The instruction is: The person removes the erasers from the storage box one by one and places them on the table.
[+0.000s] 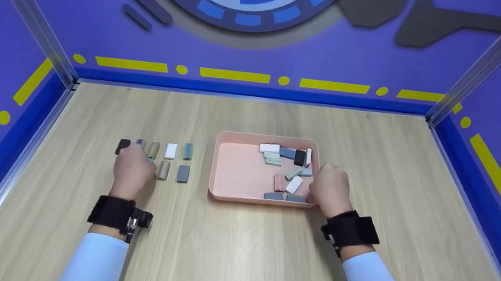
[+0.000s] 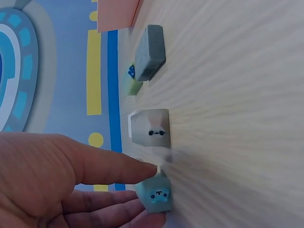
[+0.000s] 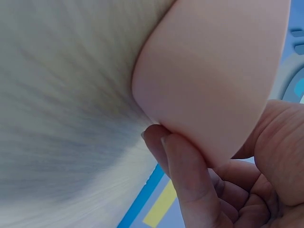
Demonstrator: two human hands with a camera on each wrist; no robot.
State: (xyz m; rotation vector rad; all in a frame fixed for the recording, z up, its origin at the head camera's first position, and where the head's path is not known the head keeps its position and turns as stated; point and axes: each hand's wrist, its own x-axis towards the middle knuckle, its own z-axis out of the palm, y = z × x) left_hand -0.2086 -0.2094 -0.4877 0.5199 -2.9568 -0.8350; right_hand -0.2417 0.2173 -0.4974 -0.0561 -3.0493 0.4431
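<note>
Currently, my right hand (image 1: pixel 332 189) grips the pink tray (image 1: pixel 237 170) at its right wall, thumb and fingers closed on the rim. My left hand (image 1: pixel 132 169) is well to the left of the tray, thumb and fingers narrowed around a light-blue block (image 2: pixel 158 194) with a small face on its end; I pinch it low, close to the table (image 1: pixel 234 256), though I cannot tell whether it touches the wood.

Between that block and the tray, in the same row, I have a beige block (image 1: pixel 164 170) and then a grey block (image 1: pixel 183 174), the grey one closer to the tray. Behind them, also left of the tray, runs a second row: nearest the tray a blue-green block (image 1: pixel 187 151), next a white block (image 1: pixel 170 151), then an olive-brown block (image 1: pixel 154 149), a purplish one partly hidden by my hand, and farthest from the tray a black block (image 1: pixel 123 146).

Inside the tray, more blocks lie in its right half. Along its back wall sit white, blue and black pieces with pale green ones just in front; a pink block (image 1: pixel 279 183) lies beside a tilted white one, and two grey ones lie along the tray's front wall.
</note>
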